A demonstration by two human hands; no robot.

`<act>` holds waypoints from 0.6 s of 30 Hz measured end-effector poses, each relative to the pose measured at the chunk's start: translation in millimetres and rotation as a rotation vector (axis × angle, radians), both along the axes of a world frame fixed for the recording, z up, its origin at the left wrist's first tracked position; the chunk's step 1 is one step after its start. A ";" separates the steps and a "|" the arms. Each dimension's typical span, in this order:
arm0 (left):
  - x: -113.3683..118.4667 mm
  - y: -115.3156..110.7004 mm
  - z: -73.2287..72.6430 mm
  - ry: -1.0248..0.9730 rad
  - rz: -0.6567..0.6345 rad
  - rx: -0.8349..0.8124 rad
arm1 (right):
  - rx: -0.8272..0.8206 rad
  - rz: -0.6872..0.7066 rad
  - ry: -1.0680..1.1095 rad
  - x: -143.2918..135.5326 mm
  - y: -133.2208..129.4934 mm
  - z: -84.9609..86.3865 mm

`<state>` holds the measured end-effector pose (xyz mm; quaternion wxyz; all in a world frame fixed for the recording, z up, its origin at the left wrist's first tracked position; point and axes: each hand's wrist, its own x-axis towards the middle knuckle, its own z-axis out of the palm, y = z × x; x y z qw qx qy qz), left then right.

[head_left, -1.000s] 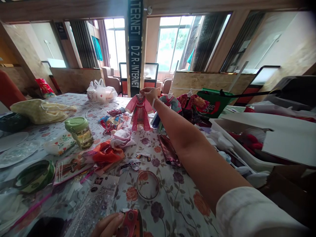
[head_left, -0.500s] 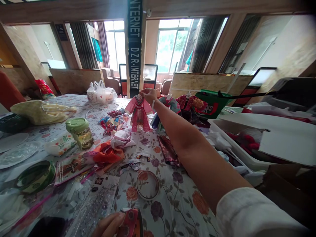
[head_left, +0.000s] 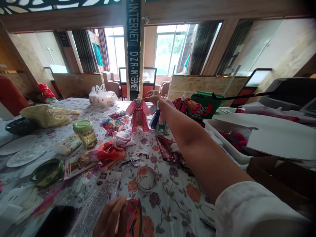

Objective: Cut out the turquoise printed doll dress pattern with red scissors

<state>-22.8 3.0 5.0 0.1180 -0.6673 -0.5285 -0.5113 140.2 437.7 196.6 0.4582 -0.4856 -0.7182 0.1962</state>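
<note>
Here, your right hand: fingers loose and partly extended, not pinching anything; whether a fingertip brushes the shoulder, you cannot tell.
Miniature pink robe: upright at the far middle of the bench, just left of your right hand, sleeves spread wide.
Weight and give: likely very light; the sheer sleeves look soft and limp, while the upright shape suggests a firmer support inside.
Where to grip: best at the small pale tip above the collar; a squeeze on the sleeves probably creases them.
Robe make: crossed collar, banded waist, patterned central panel, deeper pink strips down the skirt.
Blue-and-green outfit: beside the robe, partly behind your forearm; its layered skirt looks equally soft.
Your left hand: fingers closed on a pink-and-orange patterned piece, dark and curved at its edge; its stiffness you cannot tell.
Round roll: ring-shaped, smooth-looking, flat on the flowered cover.
Orange fabric: crumpled, thin, probably slippery.
Green-lidded jar: see-through, hard-sided, likely the heavier item.
</note>
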 end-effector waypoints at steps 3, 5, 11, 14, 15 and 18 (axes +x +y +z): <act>-8.5 1.1 -3.0 0.070 -0.038 0.008 | 0.015 -0.069 -0.034 18.2 -23.5 29.2; -11.3 2.3 -3.5 0.062 -0.014 0.021 | 0.028 -0.115 -0.059 31.2 -44.4 51.9; -6.8 1.7 -0.1 0.013 0.028 0.009 | 0.058 -0.194 -0.167 75.2 -129.3 106.3; -5.6 0.3 2.2 -0.003 0.048 0.022 | 0.051 -0.180 -0.227 94.8 -183.7 102.4; -5.7 -0.1 2.5 -0.008 0.052 0.029 | 0.043 -0.153 -0.252 99.9 -203.9 93.4; -6.4 -1.0 1.6 -0.009 0.036 0.033 | 0.007 -0.029 -0.327 110.4 -272.2 43.0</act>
